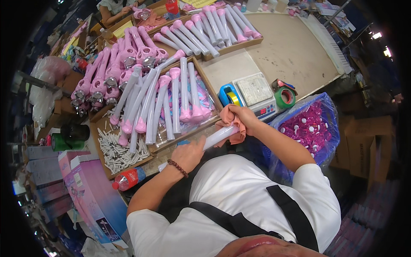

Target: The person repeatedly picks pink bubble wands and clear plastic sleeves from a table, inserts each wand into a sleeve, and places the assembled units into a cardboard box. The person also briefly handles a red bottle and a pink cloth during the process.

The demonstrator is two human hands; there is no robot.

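A white tube [217,138] is held slantwise in front of my body. My left hand [191,153] is closed round its lower left part, with a bit of blue showing by the fingers. A peach-coloured cloth [238,136] wraps the tube's upper right end, where a little pink shows. My right hand [244,116] is closed on that cloth, gripping the tube's end through it. Just beyond my hands, white tubes with pink ends [174,100] lie across an open carton. The tube's far tip beneath the cloth is hidden.
Small white sticks [117,147] fill a tray beside a red-labelled bottle [128,179]. Pink wand-like toys [112,73] are heaped at left. A scale [253,92], a tape dispenser [231,95] and green tape [285,97] stand ahead; a blue bin [336,128] holds magenta pieces. Another person [113,10] sits beyond.
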